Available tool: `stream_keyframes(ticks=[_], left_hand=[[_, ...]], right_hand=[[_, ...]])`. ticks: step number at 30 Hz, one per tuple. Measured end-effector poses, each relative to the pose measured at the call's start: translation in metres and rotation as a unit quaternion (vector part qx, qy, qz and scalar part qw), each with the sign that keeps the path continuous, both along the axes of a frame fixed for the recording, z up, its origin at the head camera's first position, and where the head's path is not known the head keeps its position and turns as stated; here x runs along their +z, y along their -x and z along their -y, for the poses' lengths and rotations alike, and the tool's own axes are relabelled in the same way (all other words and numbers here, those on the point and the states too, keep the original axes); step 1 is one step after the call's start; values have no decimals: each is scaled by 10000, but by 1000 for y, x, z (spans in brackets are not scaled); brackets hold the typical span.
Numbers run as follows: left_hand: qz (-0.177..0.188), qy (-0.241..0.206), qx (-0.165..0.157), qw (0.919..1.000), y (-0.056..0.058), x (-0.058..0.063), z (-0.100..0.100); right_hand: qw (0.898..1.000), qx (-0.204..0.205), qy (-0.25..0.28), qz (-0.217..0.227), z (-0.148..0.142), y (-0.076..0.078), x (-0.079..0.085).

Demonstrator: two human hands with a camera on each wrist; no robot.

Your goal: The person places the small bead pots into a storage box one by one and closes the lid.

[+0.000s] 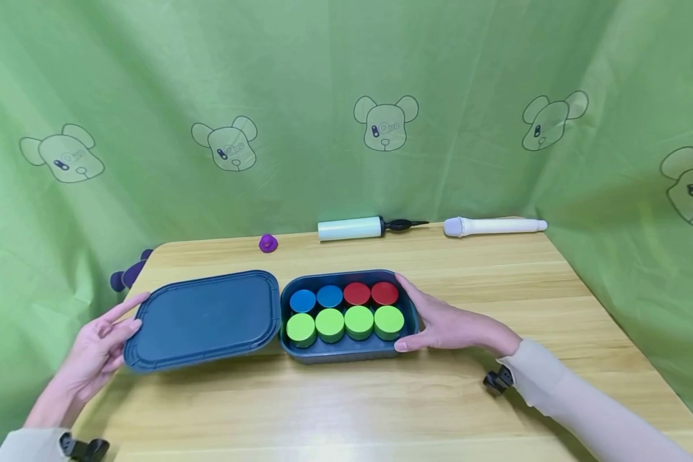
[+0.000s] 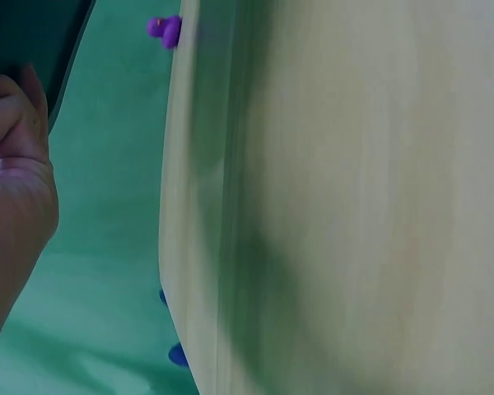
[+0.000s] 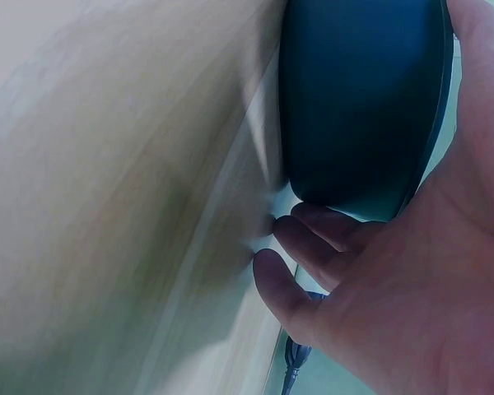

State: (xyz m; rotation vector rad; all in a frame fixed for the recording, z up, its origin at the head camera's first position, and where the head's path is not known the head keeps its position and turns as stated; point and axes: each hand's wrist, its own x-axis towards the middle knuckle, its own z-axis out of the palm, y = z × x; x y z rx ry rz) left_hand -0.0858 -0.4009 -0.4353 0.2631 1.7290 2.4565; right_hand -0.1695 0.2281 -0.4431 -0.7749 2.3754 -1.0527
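A dark blue rectangular lid (image 1: 205,321) is pinched at its left edge by my left hand (image 1: 92,353), thumb on top. Its right end meets or overhangs the left end of a dark blue box (image 1: 346,355); whether they touch I cannot tell. My right hand (image 1: 444,324) spans the box's right end, thumb on the near side and fingers at the far corner. Inside the uncovered box stand two blue-topped round containers (image 1: 303,301), two red-topped ones (image 1: 357,294) and, in the near row, several green-topped ones (image 1: 330,325). The left wrist view shows only part of the lid (image 2: 25,33).
Along the back of the wooden table (image 1: 346,410) lie a small purple duck-like toy (image 1: 268,243), a white hand pump (image 1: 351,229) with a black nozzle, and a white microphone-shaped stick (image 1: 496,226). A dark purple object (image 1: 131,274) sits at the left edge. Green curtain (image 1: 300,128) surrounds the table.
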Motion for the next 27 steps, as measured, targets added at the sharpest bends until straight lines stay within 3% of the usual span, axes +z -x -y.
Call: stream_keyframes(ticks=[5,14,27], left_hand=[[-77,-317,-120,9994,6,0,-12],[-275,-164,-42,9995,20,-1,-41],[11,-132,-131,9998,36,2,-91]], right_hand=[[10000,-3,-49,-1,0,0,-1],[9999,10,122,-11,0,-1,0],[10000,-65,41,24,-2,-4,1]])
